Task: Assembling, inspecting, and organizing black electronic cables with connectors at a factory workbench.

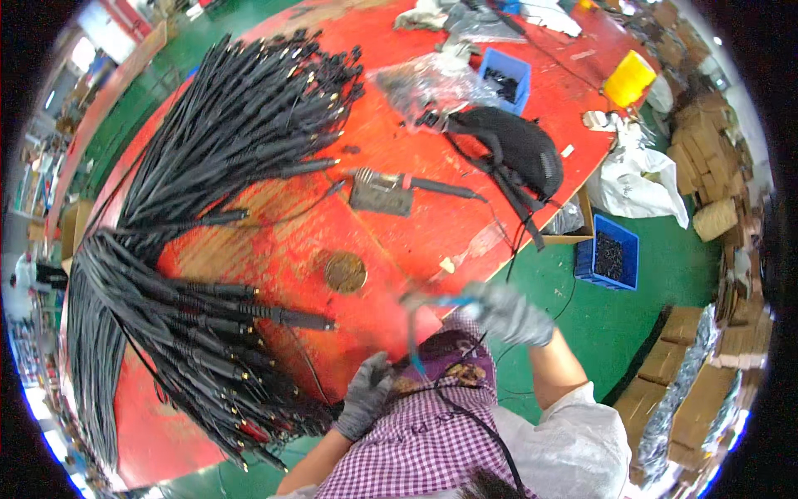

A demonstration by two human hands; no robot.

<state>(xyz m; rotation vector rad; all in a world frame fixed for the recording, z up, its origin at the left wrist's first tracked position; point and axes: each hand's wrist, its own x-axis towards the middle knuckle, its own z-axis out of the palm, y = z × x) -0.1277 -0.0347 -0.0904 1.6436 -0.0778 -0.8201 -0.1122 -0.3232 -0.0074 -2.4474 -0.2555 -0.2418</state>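
My right hand (511, 314), in a grey glove, is closed around one handle of blue-handled pliers (453, 301). Motion blurs the tool; its other handle hangs spread downward, and its head points left over the table edge. Lower down, my grey-gloved left hand (363, 401) is at the table's near edge, beside the ends of a black cable bundle (216, 349). Its fingers are curled together; whatever may be in them is hidden. A second fan of black cables (241, 116) with metal-tipped plugs spreads across the far left of the table.
On the red table (391, 249) are a soldering iron (440, 188) at its stand (381, 198), a round brown tin (345, 272), a black mesh bag (519, 150), plastic bags and a blue bin (505, 79). Another blue bin (607, 254) of black parts sits right, near cardboard boxes (677, 358).
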